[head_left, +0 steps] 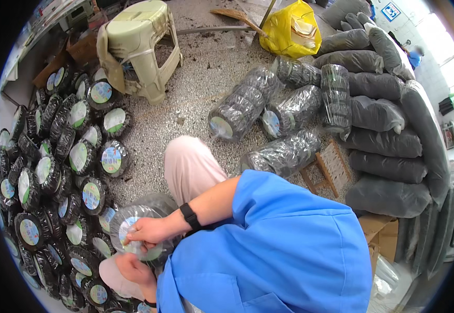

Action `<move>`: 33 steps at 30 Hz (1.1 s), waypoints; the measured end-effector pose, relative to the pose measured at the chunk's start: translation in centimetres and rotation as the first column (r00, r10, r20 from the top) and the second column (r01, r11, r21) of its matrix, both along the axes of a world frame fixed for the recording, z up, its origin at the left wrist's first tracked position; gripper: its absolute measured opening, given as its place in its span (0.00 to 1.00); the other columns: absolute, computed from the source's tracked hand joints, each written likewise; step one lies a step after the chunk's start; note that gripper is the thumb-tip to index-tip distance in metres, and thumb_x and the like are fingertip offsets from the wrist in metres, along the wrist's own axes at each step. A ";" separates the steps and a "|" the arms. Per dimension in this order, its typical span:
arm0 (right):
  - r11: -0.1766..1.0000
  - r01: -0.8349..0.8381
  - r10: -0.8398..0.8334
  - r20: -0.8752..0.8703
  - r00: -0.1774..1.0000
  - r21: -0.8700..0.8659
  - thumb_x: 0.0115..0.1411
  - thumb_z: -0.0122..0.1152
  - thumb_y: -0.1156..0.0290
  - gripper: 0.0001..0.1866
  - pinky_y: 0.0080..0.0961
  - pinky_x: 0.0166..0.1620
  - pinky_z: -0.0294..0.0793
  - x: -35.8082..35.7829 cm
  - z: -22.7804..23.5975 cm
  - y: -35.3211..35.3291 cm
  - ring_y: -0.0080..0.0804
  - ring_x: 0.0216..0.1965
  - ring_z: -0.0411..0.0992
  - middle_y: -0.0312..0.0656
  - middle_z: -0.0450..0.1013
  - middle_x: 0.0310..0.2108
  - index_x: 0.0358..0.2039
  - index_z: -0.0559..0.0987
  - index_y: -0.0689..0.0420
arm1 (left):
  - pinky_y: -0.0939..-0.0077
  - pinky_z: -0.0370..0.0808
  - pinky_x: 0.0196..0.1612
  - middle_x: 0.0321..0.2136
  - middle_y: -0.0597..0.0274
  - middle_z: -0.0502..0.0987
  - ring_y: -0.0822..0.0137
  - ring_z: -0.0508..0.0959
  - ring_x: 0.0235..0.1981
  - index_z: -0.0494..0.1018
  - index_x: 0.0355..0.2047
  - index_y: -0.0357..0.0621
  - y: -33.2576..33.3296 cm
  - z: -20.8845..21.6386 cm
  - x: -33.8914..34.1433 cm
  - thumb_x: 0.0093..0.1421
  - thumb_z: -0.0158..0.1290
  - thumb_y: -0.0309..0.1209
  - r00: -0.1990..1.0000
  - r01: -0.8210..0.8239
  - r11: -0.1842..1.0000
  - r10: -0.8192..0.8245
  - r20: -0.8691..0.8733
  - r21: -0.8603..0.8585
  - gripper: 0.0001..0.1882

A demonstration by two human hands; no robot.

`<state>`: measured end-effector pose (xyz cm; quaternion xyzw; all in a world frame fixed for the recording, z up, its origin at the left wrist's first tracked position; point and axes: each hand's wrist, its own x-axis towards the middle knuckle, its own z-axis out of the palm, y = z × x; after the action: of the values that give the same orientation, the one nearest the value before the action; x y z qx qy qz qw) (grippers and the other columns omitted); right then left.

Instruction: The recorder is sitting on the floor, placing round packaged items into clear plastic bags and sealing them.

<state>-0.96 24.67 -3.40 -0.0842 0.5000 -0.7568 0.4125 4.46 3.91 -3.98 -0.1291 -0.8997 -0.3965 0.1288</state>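
Note:
Close to my knees stands a clear plastic bag [159,201] around round, film-wrapped packs, a round label showing through its end. My right hand [151,231], a black band on its wrist, is closed at that end, its fingertips pinching the plastic near the label. Just below it my left hand [133,268] is curled closed beside the bag and over my knee; it is slightly blurred, and what its fingers hold is hidden. Left of both hands lies a big heap of round black packs [92,195], film-wrapped, with round blue, green and white labels.
Bagged stacks of the black packs [248,104] lie on the speckled floor ahead. Beside them are a small wooden stool [334,167] and a yellow bag [289,28]. A cream plastic stool [138,31] stands at far left. Full dark sacks [386,133] are piled along the right.

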 end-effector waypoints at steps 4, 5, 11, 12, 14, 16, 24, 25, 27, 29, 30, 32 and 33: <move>0.994 -0.106 0.105 0.013 0.994 0.012 0.64 0.54 0.66 0.12 0.23 0.27 0.71 -2.0 -1.5 -1.3 0.24 0.21 0.71 0.36 0.76 0.24 0.39 0.82 0.58 | 0.64 0.68 0.49 0.35 0.59 0.73 0.61 0.72 0.38 0.62 0.58 0.40 5.3 2.6 1.3 0.66 0.54 0.32 0.989 -0.032 0.999 0.034 -0.146 0.010 0.23; 0.982 -0.181 0.166 -0.200 0.966 -0.059 0.61 0.57 0.68 0.10 0.25 0.27 0.72 -2.3 -1.7 -1.5 0.26 0.21 0.72 0.36 0.77 0.23 0.35 0.83 0.59 | 0.63 0.68 0.54 0.36 0.60 0.73 0.63 0.73 0.43 0.57 0.65 0.41 6.0 2.8 1.5 0.65 0.54 0.29 0.978 -0.180 0.974 0.162 0.135 0.140 0.29; 0.929 -0.230 0.352 -0.884 0.307 0.290 0.45 0.71 0.65 0.10 0.38 0.31 0.72 -6.5 0.1 -1.6 0.46 0.25 0.76 0.49 0.78 0.22 0.24 0.85 0.57 | 0.84 0.62 0.45 0.32 0.69 0.69 0.77 0.66 0.34 0.53 0.67 0.40 6.3 1.6 2.3 0.61 0.54 0.19 0.894 -0.396 0.841 0.261 0.364 0.369 0.35; 0.903 -0.263 0.404 -0.881 0.245 0.341 0.44 0.70 0.64 0.10 0.39 0.30 0.72 -6.6 0.2 -2.1 0.46 0.25 0.76 0.48 0.77 0.22 0.24 0.85 0.56 | 0.83 0.62 0.46 0.32 0.69 0.68 0.76 0.67 0.34 0.52 0.67 0.40 6.9 1.6 2.6 0.60 0.53 0.18 0.894 -0.417 0.804 0.279 0.351 0.423 0.36; 0.876 -0.288 0.448 -0.875 0.184 0.388 0.43 0.70 0.64 0.10 0.40 0.29 0.71 -6.9 0.1 -2.4 0.47 0.25 0.75 0.47 0.77 0.22 0.24 0.85 0.56 | 0.82 0.63 0.47 0.32 0.69 0.68 0.75 0.67 0.35 0.51 0.67 0.40 7.7 1.4 2.5 0.60 0.53 0.17 0.894 -0.432 0.768 0.294 0.338 0.473 0.37; 0.876 -0.153 0.479 -0.863 0.161 0.458 0.42 0.72 0.63 0.12 0.39 0.28 0.73 -6.5 0.4 -2.4 0.46 0.25 0.77 0.48 0.77 0.21 0.23 0.84 0.58 | 0.78 0.64 0.50 0.35 0.67 0.70 0.74 0.69 0.38 0.49 0.68 0.40 8.1 1.3 2.7 0.59 0.52 0.16 0.854 -0.507 0.738 0.363 0.372 0.445 0.39; 0.921 0.305 0.266 -0.963 -0.043 0.241 0.51 0.60 0.68 0.12 0.45 0.25 0.74 -5.9 -0.4 -2.1 0.51 0.26 0.76 0.50 0.73 0.27 0.32 0.73 0.62 | 0.69 0.67 0.54 0.50 0.56 0.71 0.65 0.71 0.48 0.52 0.68 0.43 9.0 0.2 2.5 0.65 0.53 0.25 0.870 -0.450 0.850 0.347 0.351 0.275 0.33; 0.920 0.311 0.263 -0.964 -0.045 0.236 0.51 0.60 0.68 0.12 0.45 0.25 0.74 -5.7 -0.1 -2.4 0.51 0.26 0.76 0.50 0.73 0.27 0.32 0.73 0.62 | 0.69 0.67 0.54 0.50 0.56 0.71 0.65 0.71 0.48 0.52 0.68 0.43 7.7 0.0 2.0 0.65 0.53 0.25 0.873 -0.443 0.854 0.343 0.346 0.274 0.33; 0.938 0.339 0.182 -0.931 -0.317 0.067 0.51 0.60 0.66 0.12 0.38 0.26 0.74 -5.2 0.8 -2.8 0.45 0.27 0.77 0.47 0.72 0.27 0.30 0.72 0.61 | 0.70 0.66 0.55 0.49 0.56 0.70 0.65 0.71 0.50 0.52 0.68 0.44 4.6 -0.4 0.6 0.69 0.50 0.35 0.885 -0.438 0.602 0.160 0.438 0.667 0.31; 0.925 0.381 0.150 -0.912 -0.382 -0.008 0.49 0.60 0.64 0.11 0.39 0.28 0.73 -4.2 1.5 -2.8 0.42 0.29 0.77 0.45 0.75 0.26 0.27 0.76 0.60 | 0.76 0.71 0.44 0.40 0.63 0.73 0.70 0.74 0.40 0.61 0.61 0.42 2.7 0.4 0.6 0.71 0.46 0.41 0.866 -0.451 0.628 0.138 0.480 0.634 0.24; 0.923 0.360 0.262 -0.908 -0.328 0.136 0.49 0.60 0.65 0.09 0.39 0.26 0.72 -3.7 1.2 -3.1 0.44 0.26 0.77 0.45 0.76 0.25 0.24 0.78 0.59 | 0.79 0.69 0.37 0.34 0.67 0.72 0.74 0.73 0.34 0.66 0.56 0.41 -0.8 -1.0 0.4 0.71 0.47 0.41 0.824 -0.387 0.745 0.016 0.566 0.543 0.20; 0.909 0.334 0.339 -0.909 -0.243 0.250 0.47 0.61 0.66 0.08 0.40 0.25 0.72 -3.0 0.4 -3.4 0.44 0.24 0.77 0.43 0.78 0.21 0.20 0.82 0.55 | 0.85 0.60 0.22 0.21 0.76 0.69 0.84 0.66 0.21 0.71 0.33 0.41 -0.4 -0.6 0.6 0.72 0.45 0.38 0.831 -0.272 0.865 -0.010 0.557 0.422 0.14; 0.910 0.330 0.339 -0.909 -0.244 0.251 0.47 0.61 0.66 0.08 0.40 0.25 0.72 -2.8 -0.1 -3.5 0.44 0.24 0.77 0.43 0.78 0.21 0.20 0.82 0.55 | 0.85 0.60 0.22 0.21 0.76 0.69 0.84 0.66 0.21 0.71 0.33 0.41 0.1 -0.1 0.8 0.72 0.45 0.38 0.831 -0.276 0.863 -0.007 0.556 0.422 0.14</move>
<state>-3.76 21.15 -3.48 -0.5598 0.7740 -0.2628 -0.1356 5.22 4.01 -4.13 0.0902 -0.7768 -0.6189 -0.0731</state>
